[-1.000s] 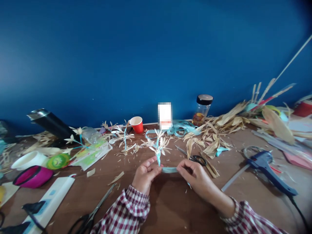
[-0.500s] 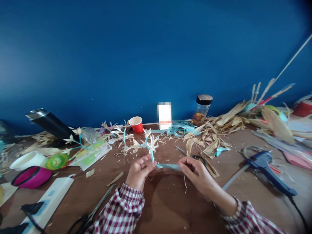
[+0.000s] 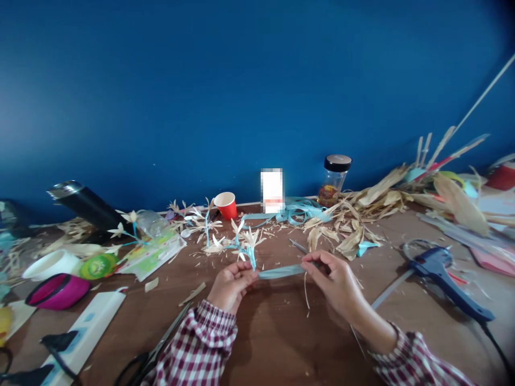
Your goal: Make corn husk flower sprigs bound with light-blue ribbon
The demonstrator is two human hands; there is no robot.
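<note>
A: Where is the cream flower spray [image 3: 251, 239]?

B: Over the middle of the worktop [image 3: 277, 343], its blue-wrapped stem pinched near the bottom by the thumb and fingers of the left hand [image 3: 233, 283]. One bloom sits right above the fingers; others reach out to the left.

A: And the right hand [image 3: 332, 279]?

B: Clamped on one end of a light-blue strip [image 3: 281, 272] — thumb and forefinger have it. The strip runs nearly level between the hands, which are well apart from each other. At the left fingers it ends just beside the stem; whether it is wrapped on there, I cannot tell.

A: What is that below the right fingertips?

B: A thin pale fibre [image 3: 307, 295], hanging down. What it is fixed to is hidden.

A: And around them?

B: Scissors [image 3: 161, 341] lie towards the near left corner, partly behind the checked left sleeve [image 3: 201, 338], with a white power strip [image 3: 93, 331] farther out. A blue glue gun [image 3: 436, 268] lies towards the right edge. Along the far edge — a red paper cup [image 3: 227, 209], a tangle of blue strips [image 3: 308, 212], a black-lidded jar [image 3: 336, 179] and heaped dry husks [image 3: 382, 195]. A black flask [image 3: 90, 206] leans near the far left corner.
</note>
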